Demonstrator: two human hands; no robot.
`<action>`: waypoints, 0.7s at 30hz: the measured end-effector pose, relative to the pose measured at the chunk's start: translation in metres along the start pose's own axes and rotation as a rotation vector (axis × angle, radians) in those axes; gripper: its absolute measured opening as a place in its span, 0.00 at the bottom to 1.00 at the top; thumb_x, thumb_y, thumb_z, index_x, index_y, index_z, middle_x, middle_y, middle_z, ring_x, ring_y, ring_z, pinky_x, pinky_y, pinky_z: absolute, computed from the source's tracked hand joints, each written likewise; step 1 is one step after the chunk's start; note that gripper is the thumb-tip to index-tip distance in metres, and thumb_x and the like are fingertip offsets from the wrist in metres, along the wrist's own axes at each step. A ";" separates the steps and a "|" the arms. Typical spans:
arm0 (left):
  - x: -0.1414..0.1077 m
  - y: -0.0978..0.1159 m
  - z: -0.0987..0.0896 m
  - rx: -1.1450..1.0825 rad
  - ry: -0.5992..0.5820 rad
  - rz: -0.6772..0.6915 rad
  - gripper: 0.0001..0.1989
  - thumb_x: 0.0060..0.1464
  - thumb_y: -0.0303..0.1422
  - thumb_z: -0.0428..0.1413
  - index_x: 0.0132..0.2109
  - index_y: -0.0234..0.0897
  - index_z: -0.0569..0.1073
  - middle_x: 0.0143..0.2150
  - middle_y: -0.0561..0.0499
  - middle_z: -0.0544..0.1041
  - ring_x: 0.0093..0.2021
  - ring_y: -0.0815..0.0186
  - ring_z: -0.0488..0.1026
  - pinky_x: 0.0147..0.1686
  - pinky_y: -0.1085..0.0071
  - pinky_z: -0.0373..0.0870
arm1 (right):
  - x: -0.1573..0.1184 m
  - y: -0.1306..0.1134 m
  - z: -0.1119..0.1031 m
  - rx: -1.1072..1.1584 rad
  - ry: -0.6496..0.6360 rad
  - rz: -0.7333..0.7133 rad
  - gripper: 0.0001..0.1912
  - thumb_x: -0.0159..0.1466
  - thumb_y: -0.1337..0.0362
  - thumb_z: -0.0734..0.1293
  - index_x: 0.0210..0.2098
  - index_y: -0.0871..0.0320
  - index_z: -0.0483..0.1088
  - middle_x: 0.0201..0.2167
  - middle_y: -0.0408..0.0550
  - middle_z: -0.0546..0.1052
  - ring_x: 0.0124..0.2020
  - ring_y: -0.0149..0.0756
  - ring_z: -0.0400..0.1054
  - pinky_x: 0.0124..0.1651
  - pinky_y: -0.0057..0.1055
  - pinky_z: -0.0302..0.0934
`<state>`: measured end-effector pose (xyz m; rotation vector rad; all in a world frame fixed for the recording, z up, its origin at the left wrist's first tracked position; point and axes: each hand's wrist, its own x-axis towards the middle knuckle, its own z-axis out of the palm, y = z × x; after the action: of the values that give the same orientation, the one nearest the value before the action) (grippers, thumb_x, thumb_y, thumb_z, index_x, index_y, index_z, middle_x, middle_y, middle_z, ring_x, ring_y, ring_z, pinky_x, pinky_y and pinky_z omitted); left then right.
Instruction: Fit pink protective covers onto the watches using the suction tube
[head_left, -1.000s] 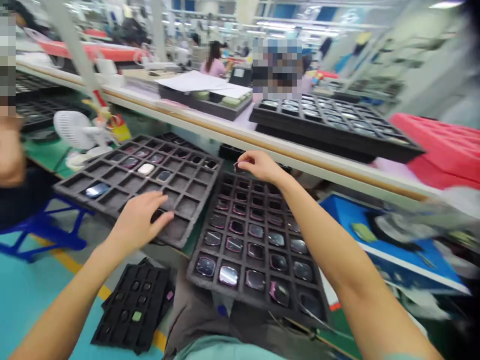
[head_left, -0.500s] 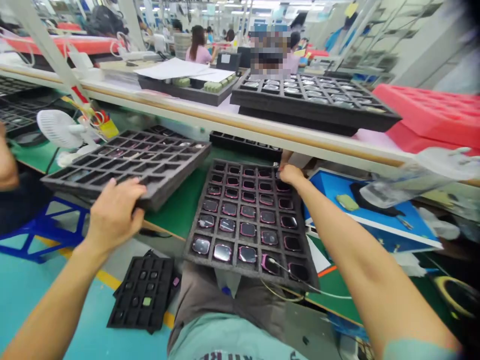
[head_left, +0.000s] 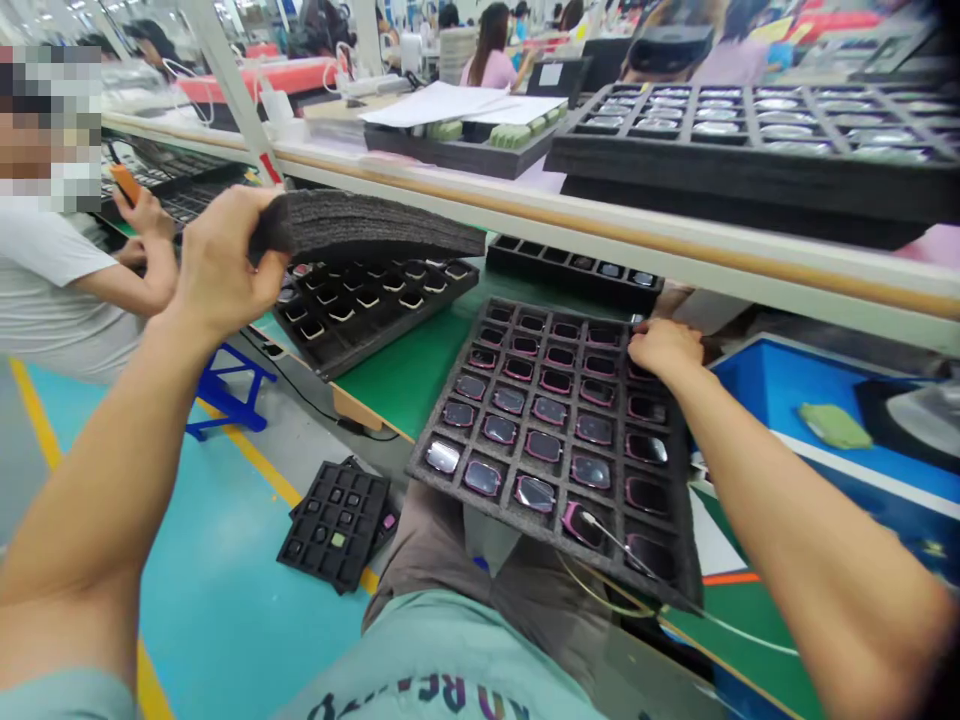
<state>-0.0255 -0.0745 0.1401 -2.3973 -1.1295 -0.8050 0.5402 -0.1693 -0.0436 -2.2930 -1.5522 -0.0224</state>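
L hand (head_left: 225, 255) is clamped on the near-left end of the raised foam tray (head_left: 375, 225), thumb below, fingers over the top; the tray is up in the air, seen nearly edge-on, long axis approx. L–R, far end pointing R and dipping a bit. It hangs over a lower tray (head_left: 360, 310) w/ dark frames in its cells, on the green tabletop (head_left: 397, 370). Shelf edge (head_left: 600, 250) runs just behind/above. R hand (head_left: 667, 345) is at the far-R corner of the watch tray (head_left: 544, 445), fingers bent; can't tell if they pinch anything. Watch tray's columns run away from the wearer; white cable (head_left: 637, 555) crosses its near-R cells. Blue box (head_left: 787, 400) is to the R, black tray (head_left: 577, 265) at the back under the shelf, small trays (head_left: 337, 520) on the floor. Raised tray: dk grey, rough, layered-looking side, underside bowed. Watch tray: grey foam grid, dk glossy screens w/ pink rims.
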 end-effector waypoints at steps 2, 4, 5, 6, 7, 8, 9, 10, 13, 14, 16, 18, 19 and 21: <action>-0.007 0.003 0.006 -0.026 0.050 -0.017 0.31 0.65 0.49 0.52 0.58 0.21 0.68 0.59 0.41 0.77 0.59 0.60 0.70 0.66 0.53 0.64 | -0.007 -0.008 -0.004 -0.046 -0.024 0.068 0.18 0.68 0.68 0.63 0.50 0.68 0.82 0.49 0.79 0.78 0.59 0.63 0.72 0.55 0.54 0.64; -0.019 0.011 0.016 -0.048 0.114 -0.027 0.24 0.63 0.41 0.54 0.57 0.25 0.69 0.59 0.42 0.78 0.60 0.60 0.71 0.65 0.55 0.65 | -0.018 -0.018 -0.010 -0.063 -0.059 0.059 0.18 0.68 0.66 0.64 0.52 0.64 0.81 0.53 0.74 0.78 0.60 0.62 0.72 0.58 0.52 0.65; -0.027 0.018 0.024 -0.057 0.144 -0.025 0.21 0.62 0.38 0.54 0.56 0.27 0.70 0.59 0.42 0.78 0.61 0.60 0.71 0.65 0.56 0.66 | -0.025 -0.025 -0.014 -0.060 -0.071 0.034 0.18 0.68 0.65 0.64 0.52 0.62 0.81 0.54 0.71 0.79 0.59 0.61 0.72 0.59 0.51 0.65; -0.037 0.027 0.033 -0.066 0.172 -0.018 0.19 0.60 0.35 0.54 0.55 0.29 0.71 0.60 0.42 0.78 0.62 0.59 0.71 0.66 0.56 0.66 | -0.034 -0.033 -0.019 -0.047 -0.075 0.002 0.18 0.68 0.64 0.64 0.52 0.61 0.80 0.54 0.68 0.80 0.58 0.59 0.73 0.60 0.51 0.65; -0.048 0.038 0.043 -0.079 0.194 -0.014 0.18 0.58 0.33 0.54 0.54 0.30 0.72 0.60 0.42 0.79 0.63 0.59 0.72 0.67 0.55 0.65 | -0.043 -0.042 -0.024 -0.025 -0.074 -0.034 0.18 0.69 0.64 0.64 0.52 0.60 0.80 0.54 0.65 0.80 0.57 0.57 0.74 0.62 0.50 0.66; -0.061 0.050 0.055 -0.101 0.211 -0.010 0.17 0.56 0.31 0.54 0.52 0.32 0.73 0.59 0.42 0.80 0.64 0.58 0.72 0.68 0.54 0.64 | -0.054 -0.052 -0.028 0.009 -0.072 -0.068 0.17 0.69 0.63 0.63 0.52 0.59 0.80 0.53 0.62 0.81 0.57 0.55 0.75 0.62 0.48 0.66; -0.075 0.063 0.069 -0.134 0.228 -0.012 0.16 0.55 0.30 0.53 0.51 0.34 0.74 0.57 0.43 0.81 0.64 0.57 0.73 0.70 0.52 0.62 | -0.064 -0.063 -0.032 0.052 -0.071 -0.096 0.17 0.69 0.63 0.63 0.52 0.59 0.79 0.52 0.60 0.82 0.56 0.53 0.76 0.62 0.47 0.67; -0.090 0.075 0.083 -0.179 0.235 -0.029 0.15 0.55 0.29 0.53 0.49 0.36 0.75 0.54 0.43 0.82 0.64 0.56 0.74 0.71 0.51 0.60 | -0.075 -0.074 -0.034 0.104 -0.078 -0.116 0.17 0.69 0.62 0.62 0.51 0.58 0.79 0.52 0.58 0.83 0.54 0.52 0.77 0.62 0.46 0.67; -0.132 0.105 0.124 -0.314 0.234 -0.083 0.12 0.55 0.27 0.52 0.44 0.41 0.77 0.49 0.45 0.85 0.61 0.54 0.78 0.71 0.47 0.58 | -0.109 -0.107 -0.032 0.289 -0.142 -0.166 0.16 0.68 0.60 0.63 0.49 0.55 0.78 0.48 0.54 0.84 0.49 0.48 0.79 0.58 0.45 0.70; -0.143 0.112 0.135 -0.348 0.206 -0.109 0.12 0.55 0.27 0.52 0.43 0.42 0.78 0.49 0.45 0.85 0.61 0.53 0.79 0.71 0.45 0.58 | -0.120 -0.116 -0.029 0.358 -0.162 -0.185 0.15 0.68 0.59 0.63 0.49 0.55 0.78 0.48 0.53 0.85 0.48 0.47 0.79 0.57 0.45 0.71; -0.158 0.120 0.150 -0.391 0.136 -0.156 0.14 0.56 0.26 0.52 0.43 0.43 0.79 0.50 0.45 0.85 0.61 0.53 0.78 0.72 0.43 0.56 | -0.142 -0.132 -0.020 0.501 -0.185 -0.200 0.16 0.67 0.56 0.64 0.49 0.54 0.77 0.47 0.52 0.85 0.46 0.46 0.80 0.56 0.47 0.72; -0.167 0.125 0.155 -0.404 0.098 -0.193 0.16 0.55 0.25 0.52 0.47 0.43 0.80 0.53 0.44 0.84 0.64 0.52 0.76 0.73 0.43 0.56 | -0.162 -0.143 -0.011 0.647 -0.199 -0.159 0.18 0.66 0.53 0.65 0.50 0.53 0.75 0.46 0.52 0.84 0.45 0.46 0.80 0.54 0.48 0.73; -0.170 0.126 0.155 -0.403 0.101 -0.215 0.18 0.55 0.25 0.53 0.49 0.43 0.80 0.55 0.43 0.83 0.66 0.51 0.74 0.73 0.43 0.56 | -0.172 -0.148 -0.007 0.716 -0.210 -0.122 0.19 0.65 0.51 0.65 0.51 0.53 0.75 0.45 0.52 0.84 0.44 0.46 0.80 0.53 0.49 0.74; -0.176 0.129 0.153 -0.402 0.145 -0.266 0.22 0.53 0.26 0.55 0.55 0.41 0.78 0.62 0.40 0.78 0.71 0.48 0.68 0.72 0.43 0.57 | -0.192 -0.157 0.002 0.833 -0.243 -0.058 0.21 0.65 0.48 0.65 0.52 0.51 0.74 0.45 0.52 0.84 0.43 0.46 0.81 0.50 0.48 0.75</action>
<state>0.0375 -0.1716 -0.0998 -2.4726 -1.3496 -1.3862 0.3235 -0.2891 -0.0407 -1.6179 -1.3649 0.7617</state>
